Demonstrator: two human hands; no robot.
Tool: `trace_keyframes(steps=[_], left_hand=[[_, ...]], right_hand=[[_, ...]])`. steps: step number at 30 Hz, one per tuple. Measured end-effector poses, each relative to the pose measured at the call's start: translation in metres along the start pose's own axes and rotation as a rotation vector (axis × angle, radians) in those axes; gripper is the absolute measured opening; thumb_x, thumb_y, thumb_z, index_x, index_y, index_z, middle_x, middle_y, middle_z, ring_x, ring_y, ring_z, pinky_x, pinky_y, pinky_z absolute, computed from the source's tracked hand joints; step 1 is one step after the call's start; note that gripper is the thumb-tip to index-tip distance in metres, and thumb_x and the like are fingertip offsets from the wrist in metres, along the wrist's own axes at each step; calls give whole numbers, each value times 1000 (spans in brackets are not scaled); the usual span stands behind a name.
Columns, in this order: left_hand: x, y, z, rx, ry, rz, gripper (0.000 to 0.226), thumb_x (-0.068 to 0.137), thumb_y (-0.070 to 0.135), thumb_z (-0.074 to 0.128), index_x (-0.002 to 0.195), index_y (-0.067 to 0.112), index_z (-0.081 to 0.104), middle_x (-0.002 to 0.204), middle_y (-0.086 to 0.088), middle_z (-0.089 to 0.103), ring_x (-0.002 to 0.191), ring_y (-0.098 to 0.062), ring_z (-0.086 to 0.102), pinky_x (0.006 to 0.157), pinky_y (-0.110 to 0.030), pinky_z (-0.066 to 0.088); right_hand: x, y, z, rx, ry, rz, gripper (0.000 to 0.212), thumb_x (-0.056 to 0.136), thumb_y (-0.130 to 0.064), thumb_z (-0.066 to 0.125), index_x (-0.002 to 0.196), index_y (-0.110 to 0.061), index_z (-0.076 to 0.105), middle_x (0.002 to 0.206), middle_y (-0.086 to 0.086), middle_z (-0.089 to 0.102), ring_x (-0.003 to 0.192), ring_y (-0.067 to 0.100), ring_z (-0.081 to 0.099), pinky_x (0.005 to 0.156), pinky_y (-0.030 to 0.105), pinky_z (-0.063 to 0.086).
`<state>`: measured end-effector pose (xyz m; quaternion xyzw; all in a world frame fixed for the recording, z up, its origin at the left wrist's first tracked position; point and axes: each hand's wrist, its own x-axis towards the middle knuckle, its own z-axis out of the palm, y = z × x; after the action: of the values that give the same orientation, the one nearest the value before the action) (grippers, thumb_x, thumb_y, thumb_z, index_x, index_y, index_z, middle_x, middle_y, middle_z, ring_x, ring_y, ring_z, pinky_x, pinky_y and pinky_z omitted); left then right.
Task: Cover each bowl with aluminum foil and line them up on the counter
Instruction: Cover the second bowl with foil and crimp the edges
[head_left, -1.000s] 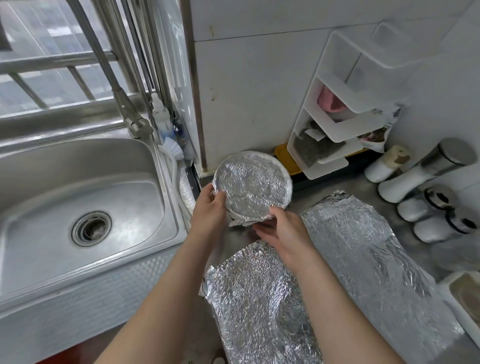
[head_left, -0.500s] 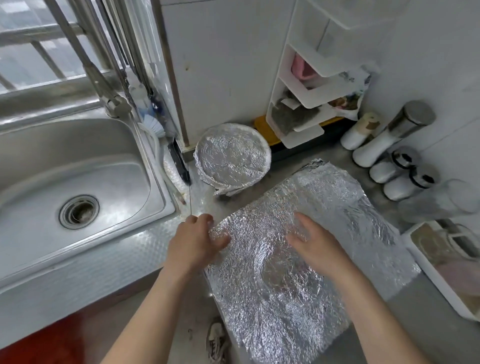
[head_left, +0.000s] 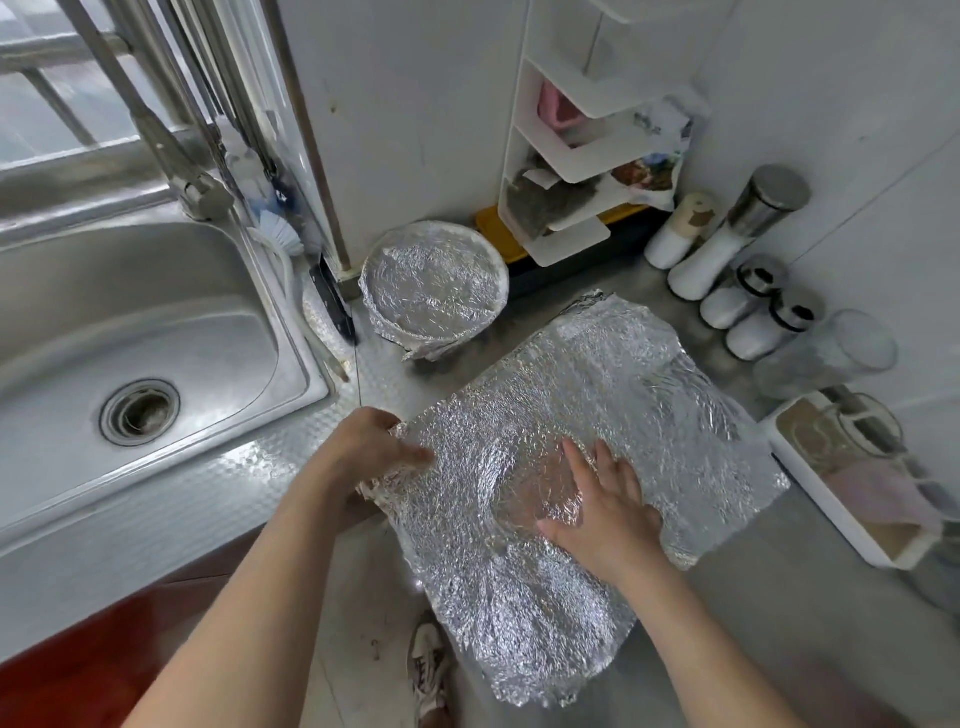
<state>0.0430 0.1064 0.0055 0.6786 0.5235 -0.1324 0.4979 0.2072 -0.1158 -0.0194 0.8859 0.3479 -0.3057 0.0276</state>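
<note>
A: What are the hands doing?
B: The near end of the aluminum foil sheet (head_left: 597, 395) is hanging past the counter (head_left: 415, 379) edge. The right hand (head_left: 602, 509) is pressing flat on it, fingers spread. The left hand (head_left: 363, 452) is pinching its left edge, fingertips hidden underneath.
A: Anything beneath?
B: A rounded bulge is showing; what it is, I cannot tell.
A: Farther back?
B: The foil-covered bowl (head_left: 434, 288) is sitting by the wall.
</note>
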Motion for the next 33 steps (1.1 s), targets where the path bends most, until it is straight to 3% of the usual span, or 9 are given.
trace_keyframes(steps=[5, 9, 12, 14, 17, 21, 27, 30, 33], left_hand=[[11, 1, -9, 53, 231, 46, 67, 79, 32, 80, 135, 9, 52, 131, -13, 60, 98, -23, 60, 99, -42, 43], [1, -1, 5, 380, 572, 187, 54, 80, 33, 76, 129, 28, 55, 131, -6, 54, 122, -28, 48, 103, -52, 36], [-33, -1, 53, 400, 423, 461, 44, 84, 31, 72, 126, 30, 56, 136, 0, 52, 124, -21, 46, 109, -41, 38], [-57, -4, 96, 534, 254, 579, 45, 86, 39, 68, 128, 36, 53, 145, 5, 43, 133, -18, 37, 116, -41, 28], [-77, -17, 151, 699, 128, 600, 59, 86, 48, 64, 138, 41, 37, 160, 2, 16, 147, -21, 13, 118, -50, 4], [-81, -26, 174, 797, 115, 529, 71, 90, 42, 59, 148, 36, 19, 163, -1, -4, 150, -24, -3, 116, -54, -4], [-101, -16, 181, 763, 220, 475, 54, 93, 39, 54, 143, 34, 31, 162, -2, 10, 149, -26, 8, 117, -56, 4], [-123, 1, 203, 673, 207, 565, 53, 88, 34, 54, 139, 26, 44, 151, -4, 35, 139, -27, 32, 111, -44, 30], [-159, 28, 245, 372, 99, 737, 38, 84, 30, 51, 116, 20, 67, 121, -3, 63, 111, -26, 57, 89, -34, 47]], right_hand=[[1, -12, 0, 99, 57, -64, 85, 92, -58, 46, 147, -46, -17, 159, -8, -19, 148, 22, -11, 115, 57, 16], [-5, -11, -4, 131, 109, -59, 74, 96, -49, 43, 151, -39, -5, 161, -7, -7, 148, 19, -6, 116, 52, 15], [-16, 4, -6, 153, 172, -3, 71, 96, -41, 49, 153, -34, 7, 161, -5, 7, 148, 20, 4, 115, 52, 23], [-23, 18, -5, 189, 227, 46, 70, 93, -34, 53, 152, -28, 16, 160, -1, 18, 146, 23, 11, 117, 47, 22], [-37, 43, 3, 312, 340, 149, 70, 87, -24, 60, 149, -20, 28, 154, 5, 32, 142, 27, 25, 117, 39, 21], [-59, 64, 13, 625, 337, 241, 66, 88, -17, 61, 148, -18, 32, 150, 6, 39, 137, 26, 35, 111, 35, 28], [-105, 84, 22, 615, 212, 180, 60, 90, -17, 55, 146, -25, 35, 144, 6, 47, 131, 24, 44, 103, 31, 35], [-134, 94, 11, 362, 388, 73, 51, 90, -16, 55, 140, -18, 46, 130, 10, 58, 118, 29, 52, 98, 36, 38], [-168, 114, -3, 259, 651, 9, 39, 85, -10, 59, 125, -12, 61, 112, 11, 64, 105, 32, 57, 90, 38, 42]])
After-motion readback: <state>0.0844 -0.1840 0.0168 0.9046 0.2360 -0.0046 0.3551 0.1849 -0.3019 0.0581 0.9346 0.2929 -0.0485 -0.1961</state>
